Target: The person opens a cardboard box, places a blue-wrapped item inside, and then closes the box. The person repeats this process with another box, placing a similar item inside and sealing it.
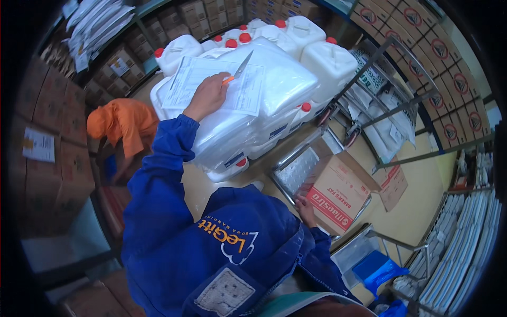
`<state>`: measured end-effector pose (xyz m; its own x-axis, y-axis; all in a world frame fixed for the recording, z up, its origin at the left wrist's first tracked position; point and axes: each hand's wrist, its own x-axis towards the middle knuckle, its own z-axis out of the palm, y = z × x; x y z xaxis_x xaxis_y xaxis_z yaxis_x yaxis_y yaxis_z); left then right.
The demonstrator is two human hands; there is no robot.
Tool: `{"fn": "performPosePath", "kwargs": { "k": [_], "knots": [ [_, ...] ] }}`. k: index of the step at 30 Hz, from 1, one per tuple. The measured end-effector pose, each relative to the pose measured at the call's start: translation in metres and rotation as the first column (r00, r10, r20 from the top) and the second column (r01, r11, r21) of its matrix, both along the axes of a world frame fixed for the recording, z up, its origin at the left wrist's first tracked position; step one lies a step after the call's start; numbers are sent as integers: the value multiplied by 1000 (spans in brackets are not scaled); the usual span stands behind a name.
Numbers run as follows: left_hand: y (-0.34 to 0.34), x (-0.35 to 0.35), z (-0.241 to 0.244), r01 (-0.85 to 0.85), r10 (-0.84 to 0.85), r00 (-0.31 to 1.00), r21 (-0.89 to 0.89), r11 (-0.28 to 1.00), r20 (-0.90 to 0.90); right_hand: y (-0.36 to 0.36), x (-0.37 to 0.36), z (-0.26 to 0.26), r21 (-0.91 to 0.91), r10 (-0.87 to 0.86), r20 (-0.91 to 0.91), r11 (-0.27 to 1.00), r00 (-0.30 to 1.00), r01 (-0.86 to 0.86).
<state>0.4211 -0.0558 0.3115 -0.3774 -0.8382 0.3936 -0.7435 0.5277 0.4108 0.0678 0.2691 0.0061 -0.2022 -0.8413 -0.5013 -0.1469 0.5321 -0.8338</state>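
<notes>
My left hand [208,95] is closed around the orange handle of a pair of scissors [243,65], blades pointing away from me. It rests on printed paper sheets [190,83] in a clear plastic sleeve. Under the sheets lies a large stack of clear plastic bags or film [285,79], piled on white plastic jerrycans [330,59] with red caps. Lower right, my right hand [305,209] is at the near side of a cardboard carton [336,194], fingers curled; whether it grips the carton or the trolley edge cannot be told. The carton sits on a metal platform trolley [295,168].
A person in orange [130,119] bends down at left beside stacked cartons [51,130]. Shelves of boxes [439,47] line the back and right. A metal trolley handle [412,59] rises at right. Flattened cardboard [396,186] lies on the floor; a blue box [370,266] sits lower right.
</notes>
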Motion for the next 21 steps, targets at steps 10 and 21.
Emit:
{"fn": "performPosePath", "kwargs": {
  "k": [10,21],
  "knots": [
    [-111,-121,-59,64,-60,998,296,953,-25,89,-81,-35,-8,-399,-187,914,898,405],
    [-67,-213,-53,-263,474,723,-436,861,502,202,-206,-60,-72,-601,-445,763,664,643]
  ]
}}
